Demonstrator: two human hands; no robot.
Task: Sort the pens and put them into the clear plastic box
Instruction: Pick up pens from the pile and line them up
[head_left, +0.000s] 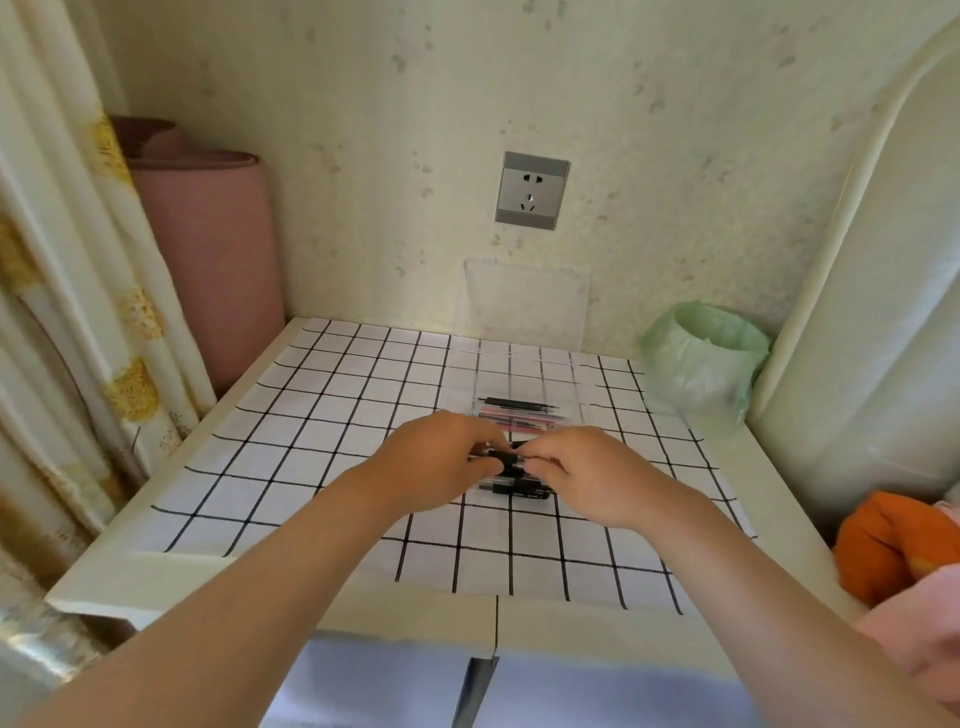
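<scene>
We judge sorting partly done: several pens (519, 413) seem to lie in the clear plastic box (519, 374), while loose pens (519, 491) wait on the tabletop (311, 415). Our left hand (436, 462) and right hand (592, 473) pinch one black pen (506, 458) between them.

Clear plastic box (524, 369) standing open, black and pink pens (519, 415) side by side, seemingly inside

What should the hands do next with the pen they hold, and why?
Probably lay the black pen, pinched between left hand and right hand, into the clear plastic box just behind, where pens already lie; loose pens remain beneath the hands.
</scene>
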